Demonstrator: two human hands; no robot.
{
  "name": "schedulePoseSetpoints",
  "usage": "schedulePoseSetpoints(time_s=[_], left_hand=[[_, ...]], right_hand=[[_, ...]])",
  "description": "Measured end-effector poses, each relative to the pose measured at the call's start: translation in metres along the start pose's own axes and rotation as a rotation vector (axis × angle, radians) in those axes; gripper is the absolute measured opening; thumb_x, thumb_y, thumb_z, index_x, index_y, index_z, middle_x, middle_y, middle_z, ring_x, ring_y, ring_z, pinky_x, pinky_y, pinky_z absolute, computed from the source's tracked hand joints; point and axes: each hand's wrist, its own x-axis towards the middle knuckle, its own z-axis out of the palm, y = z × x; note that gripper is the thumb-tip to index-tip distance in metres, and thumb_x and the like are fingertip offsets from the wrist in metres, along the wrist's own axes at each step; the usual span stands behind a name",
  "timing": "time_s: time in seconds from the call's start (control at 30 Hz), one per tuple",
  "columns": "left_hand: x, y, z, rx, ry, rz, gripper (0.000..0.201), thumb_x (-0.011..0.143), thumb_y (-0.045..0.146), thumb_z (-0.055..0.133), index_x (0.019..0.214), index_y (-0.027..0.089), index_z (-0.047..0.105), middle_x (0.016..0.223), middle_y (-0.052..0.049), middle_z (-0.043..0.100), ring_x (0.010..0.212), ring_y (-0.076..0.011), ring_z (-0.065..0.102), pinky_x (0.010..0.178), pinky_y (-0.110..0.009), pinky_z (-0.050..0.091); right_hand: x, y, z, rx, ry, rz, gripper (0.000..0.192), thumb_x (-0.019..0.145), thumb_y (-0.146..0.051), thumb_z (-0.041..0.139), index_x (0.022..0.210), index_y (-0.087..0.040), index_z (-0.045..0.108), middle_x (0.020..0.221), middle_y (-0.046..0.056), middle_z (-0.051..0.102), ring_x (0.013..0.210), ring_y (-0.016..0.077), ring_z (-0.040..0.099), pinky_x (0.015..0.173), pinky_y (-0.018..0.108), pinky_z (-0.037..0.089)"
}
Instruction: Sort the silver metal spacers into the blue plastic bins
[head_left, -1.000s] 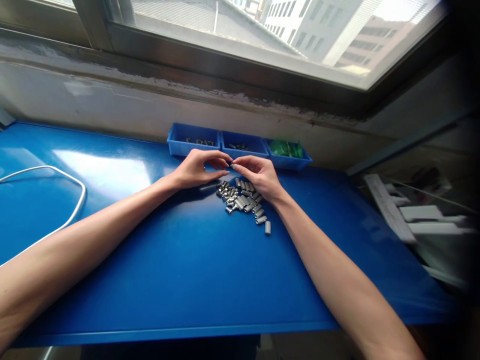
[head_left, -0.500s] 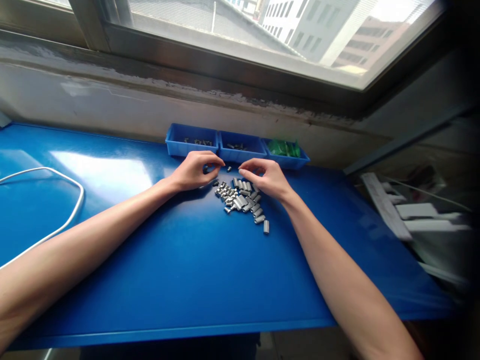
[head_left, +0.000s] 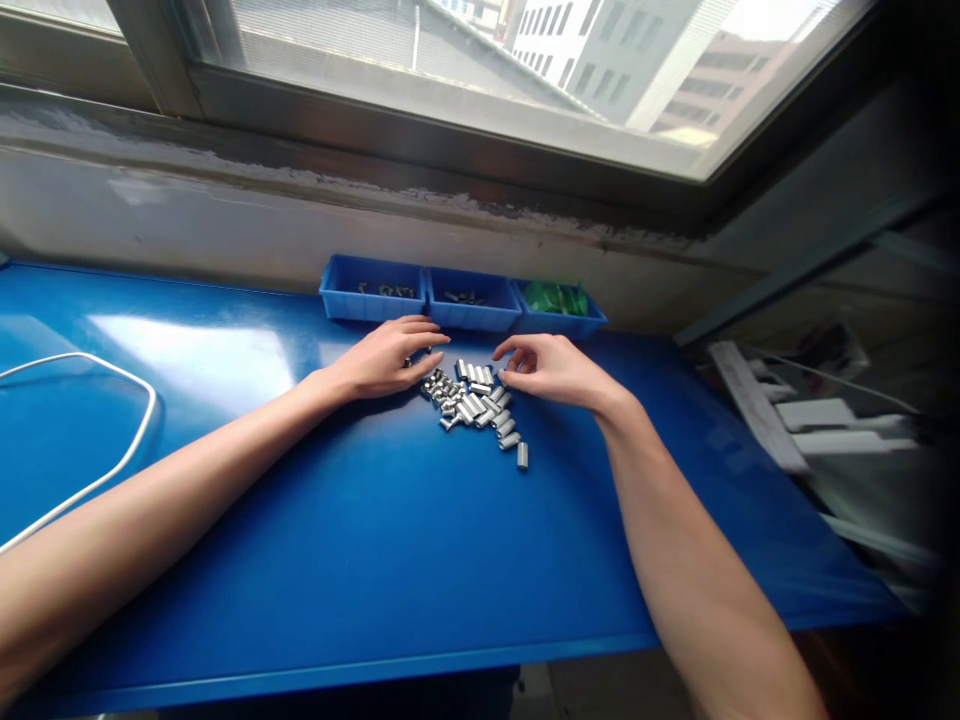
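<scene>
A loose pile of metal parts lies on the blue table between my hands. Long grey cylinders (head_left: 504, 427) make up its right side, and smaller shiny metal pieces (head_left: 444, 388) its left. My left hand (head_left: 390, 357) hovers low at the pile's left edge, fingers apart. A couple of small metal pieces (head_left: 429, 350) show between its fingers and thumb, apparently not gripped. At the pile's upper right is my right hand (head_left: 551, 368), its fingers bent, with a gap between thumb and forefinger and nothing visible there. Its fingertips are close to a row of cylinders (head_left: 474, 373).
Three joined blue bins stand behind the pile: the left bin (head_left: 371, 306) and middle bin (head_left: 472, 317) hold small metal parts, the right bin (head_left: 562, 324) green bags. A white cable (head_left: 146, 425) curves across the left. White objects (head_left: 825, 415) are off to the right.
My left hand has opened out from a near pinch. My right hand has drawn back to the right and nearer me. The lone small piece between them is gone from its spot. The view has shifted slightly.
</scene>
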Motion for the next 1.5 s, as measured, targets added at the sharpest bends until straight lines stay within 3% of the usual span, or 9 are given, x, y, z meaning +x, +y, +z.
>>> schedulePoseSetpoints(time_s=[0.13, 0.27, 0.53, 0.67, 0.83, 1.03, 1.17, 1.37, 1.5], left_hand=[[-0.003, 0.001, 0.004, 0.01, -0.101, -0.023, 0.048, 0.109, 0.043, 0.046, 0.135, 0.016, 0.075, 0.146, -0.019, 0.068, 0.142, -0.0333, 0.061, 0.12, -0.05, 0.05], [-0.005, -0.002, 0.006, -0.055, -0.054, 0.018, 0.042, 0.109, 0.038, 0.047, 0.129, 0.017, 0.078, 0.143, -0.017, 0.07, 0.137, -0.0294, 0.066, 0.118, -0.045, 0.053], [-0.012, 0.004, -0.005, 0.159, -0.036, -0.098, 0.044, 0.108, 0.039, 0.049, 0.135, 0.016, 0.075, 0.147, -0.017, 0.068, 0.144, -0.0362, 0.058, 0.122, -0.055, 0.047], [-0.014, 0.003, -0.005, 0.08, -0.07, -0.092, 0.049, 0.11, 0.041, 0.044, 0.141, 0.015, 0.071, 0.147, -0.017, 0.067, 0.14, -0.0329, 0.061, 0.122, -0.049, 0.049], [-0.014, -0.002, -0.001, 0.031, -0.084, -0.062, 0.046, 0.109, 0.038, 0.045, 0.14, 0.016, 0.072, 0.147, -0.017, 0.067, 0.143, -0.0308, 0.059, 0.122, -0.046, 0.049], [-0.014, -0.008, -0.003, -0.096, -0.026, 0.013, 0.042, 0.104, 0.029, 0.05, 0.134, 0.013, 0.075, 0.14, -0.018, 0.072, 0.135, -0.0303, 0.066, 0.12, -0.046, 0.052], [-0.014, -0.008, -0.008, -0.152, -0.028, 0.059, 0.048, 0.092, 0.015, 0.052, 0.134, 0.013, 0.075, 0.14, -0.015, 0.073, 0.136, -0.0275, 0.066, 0.121, -0.042, 0.051], [-0.014, -0.005, -0.007, -0.136, -0.009, 0.072, 0.049, 0.086, 0.011, 0.052, 0.127, 0.014, 0.078, 0.136, -0.015, 0.075, 0.131, -0.0263, 0.069, 0.117, -0.04, 0.054], [-0.013, -0.002, -0.008, -0.081, 0.017, 0.044, 0.046, 0.085, 0.011, 0.055, 0.123, 0.016, 0.079, 0.131, -0.012, 0.077, 0.127, -0.0272, 0.07, 0.114, -0.041, 0.055]], right_hand=[[0.005, -0.003, 0.015, 0.045, 0.067, -0.022, 0.021, 0.074, -0.017, 0.073, 0.094, -0.018, 0.081, 0.072, 0.002, 0.076, 0.069, 0.0203, 0.072, 0.064, 0.03, 0.053], [0.011, -0.003, 0.028, 0.118, 0.175, -0.075, 0.021, 0.08, -0.021, 0.072, 0.099, -0.018, 0.082, 0.077, 0.004, 0.078, 0.072, 0.0217, 0.073, 0.069, 0.033, 0.056], [0.02, -0.006, 0.041, 0.847, 0.284, -0.068, 0.041, 0.07, -0.045, 0.095, 0.097, -0.02, 0.077, 0.09, 0.004, 0.077, 0.078, 0.023, 0.079, 0.074, 0.035, 0.065], [0.027, -0.014, 0.046, 0.99, 0.396, -0.038, 0.039, 0.063, -0.046, 0.099, 0.082, -0.021, 0.077, 0.082, 0.004, 0.079, 0.077, 0.0205, 0.077, 0.077, 0.034, 0.065], [0.044, -0.016, 0.044, 1.098, 0.522, -0.017, 0.042, 0.061, -0.045, 0.1, 0.09, -0.023, 0.08, 0.093, 0.005, 0.084, 0.097, 0.0252, 0.081, 0.1, 0.042, 0.065], [0.056, -0.013, 0.04, 0.977, 0.577, -0.141, 0.051, 0.068, -0.042, 0.096, 0.111, -0.024, 0.076, 0.124, 0.009, 0.08, 0.12, 0.031, 0.076, 0.114, 0.052, 0.058], [0.038, -0.016, 0.039, 0.799, 0.61, -0.152, 0.031, 0.082, -0.041, 0.084, 0.106, -0.023, 0.076, 0.113, 0.009, 0.082, 0.107, 0.0287, 0.079, 0.102, 0.048, 0.064], [0.005, -0.012, 0.032, 0.084, 0.39, -0.169, 0.028, 0.092, -0.047, 0.073, 0.096, -0.02, 0.078, 0.089, 0.007, 0.076, 0.074, 0.0211, 0.069, 0.072, 0.037, 0.055], [0.003, -0.008, 0.031, 0.019, 0.203, -0.178, 0.033, 0.09, -0.049, 0.076, 0.103, -0.019, 0.078, 0.091, 0.007, 0.075, 0.068, 0.0173, 0.063, 0.068, 0.033, 0.051]])
